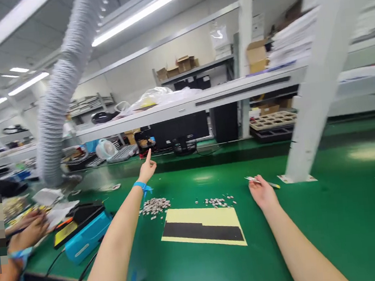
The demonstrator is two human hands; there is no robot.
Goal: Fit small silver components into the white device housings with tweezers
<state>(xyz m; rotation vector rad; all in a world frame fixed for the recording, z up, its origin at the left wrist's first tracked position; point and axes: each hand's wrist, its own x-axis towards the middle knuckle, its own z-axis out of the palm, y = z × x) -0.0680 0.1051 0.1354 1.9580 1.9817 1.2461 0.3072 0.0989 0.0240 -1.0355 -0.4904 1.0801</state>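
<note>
My left hand point(147, 167) is stretched far forward over the green bench, index finger extended toward a phone on a stand point(144, 141); the other fingers are curled with nothing in them, and a blue strap circles the wrist. My right hand point(262, 192) rests on the mat, closed on metal tweezers point(255, 180) that point left. Between my arms lies a yellow sheet with a black strip point(203, 231). Just beyond it sit two heaps of small grey parts, the larger point(154, 205) near my left forearm, the smaller point(218, 201) to the right.
A blue and black device point(83, 232) with cables sits at the left. A co-worker's hands point(26, 229) work at the far left. A grey ribbed hose point(58, 104) hangs down. A white post point(307, 115) stands on the right, with shelves, a monitor point(180, 130) and trays behind.
</note>
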